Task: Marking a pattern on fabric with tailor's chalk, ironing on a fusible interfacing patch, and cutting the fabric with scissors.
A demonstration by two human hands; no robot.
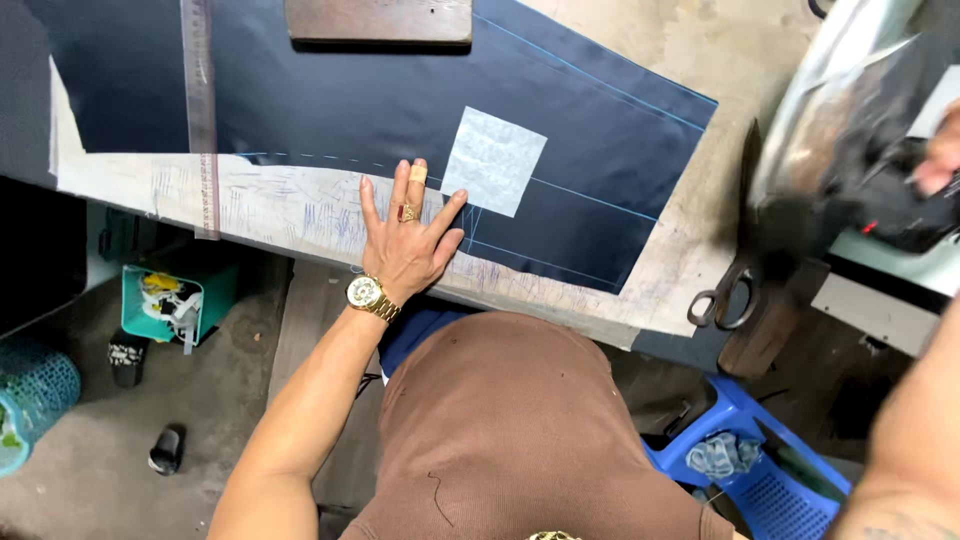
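My left hand (408, 232) lies flat with fingers spread on a dark navy cloth (350, 100) at the table's near edge. It wears a gold watch, a ring and a bandage on one finger. Its fingertips touch the edge of a white square patch (494, 160) lying on the cloth. Thin blue chalk lines cross the cloth. My right hand (942, 152) is at the far right, blurred, on the handle of a heavy metal iron (835, 120) held up beside the table.
A clear ruler (203, 120) lies across the cloth at left. A wooden block (378, 20) sits at the top. Black scissors (728, 280) rest on the table's right end. Below are a blue plastic stool (750, 460), a teal box (170, 300) and a basket (35, 400).
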